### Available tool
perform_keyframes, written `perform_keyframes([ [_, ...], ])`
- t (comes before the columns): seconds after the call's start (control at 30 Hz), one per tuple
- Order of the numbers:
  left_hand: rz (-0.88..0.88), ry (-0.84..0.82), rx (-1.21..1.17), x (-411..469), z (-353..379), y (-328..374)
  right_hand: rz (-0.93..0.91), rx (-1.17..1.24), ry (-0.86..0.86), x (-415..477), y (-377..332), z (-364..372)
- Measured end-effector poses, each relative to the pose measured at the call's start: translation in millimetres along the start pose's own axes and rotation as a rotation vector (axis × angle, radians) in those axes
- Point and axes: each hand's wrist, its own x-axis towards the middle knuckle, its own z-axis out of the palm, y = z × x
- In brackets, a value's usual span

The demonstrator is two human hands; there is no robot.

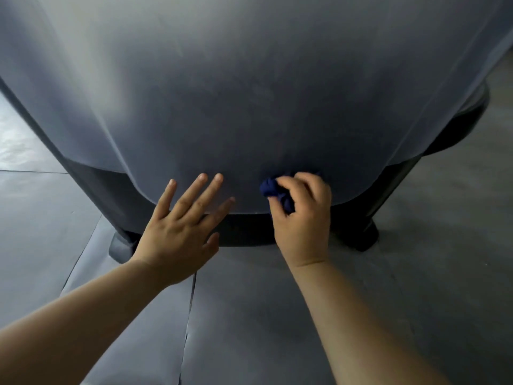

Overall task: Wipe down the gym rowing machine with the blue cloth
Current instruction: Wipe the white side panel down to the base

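The right hand [302, 218] grips the bunched blue cloth [273, 190] against the grey housing of the rowing machine [249, 93], low at 5 o'clock. The left hand [180, 232] braces at 7 o'clock, fingers spread flat. Opening the cloth flatter and overlapping the strokes would likely clean better.

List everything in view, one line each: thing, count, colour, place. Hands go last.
rowing machine housing: one, grey, fills the upper frame
machine feet: two visible, dark, on the floor below the housing's left and right corners
blue cloth: one, dark blue, bunched against the housing's lower edge
floor mats: several panels, grey, under the machine and in the foreground
left hand: one, fingers straight and spread, against the housing left of the cloth
right hand: one, grips the cloth
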Motion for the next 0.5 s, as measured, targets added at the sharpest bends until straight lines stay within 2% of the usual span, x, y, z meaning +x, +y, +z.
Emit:
perform_keyframes([
  [0.13, -0.009, 0.014, -0.009, -1, 1, -11, 0.026, -0.058, -0.199, -50, 36, 26],
  [0.3, -0.048, 0.029, -0.026, 3, 18, -1, 0.092, -0.034, -0.272, -73, 50, 45],
  [0.4, -0.054, 0.051, -0.022, 2, 26, 1, 0.106, -0.05, -0.249, -74, 45, 44],
  [0.5, -0.047, 0.036, -0.018, 1, 23, 1, 0.169, 0.047, -0.091, -59, 18, 35],
])
